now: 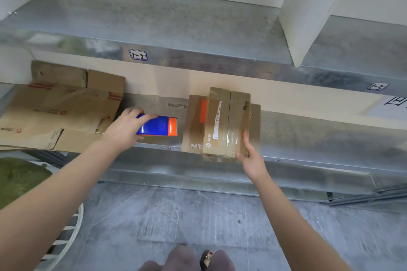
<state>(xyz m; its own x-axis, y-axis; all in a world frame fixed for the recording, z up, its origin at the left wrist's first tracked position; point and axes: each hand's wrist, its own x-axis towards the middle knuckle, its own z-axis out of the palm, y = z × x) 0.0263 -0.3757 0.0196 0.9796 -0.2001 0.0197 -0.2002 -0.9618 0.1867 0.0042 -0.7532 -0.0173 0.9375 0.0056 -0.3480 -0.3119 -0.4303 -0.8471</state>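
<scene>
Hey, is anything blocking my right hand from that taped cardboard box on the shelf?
Nothing visible. The right hand touches the taped box at its near right corner. The left hand grips the blue and orange pack, apart from that box.

One wide-angle view from a camera worn on the person's head, facing forward and down at a metal shelf (pixel 308 132) (straight edges bow with the lens). It sits close: the left hand (pixel 124 126), on a blue and orange box (pixel 158 126), and the right hand (pixel 252 161) reach mid-frame, with the floor (pixel 176 215) below.
</scene>
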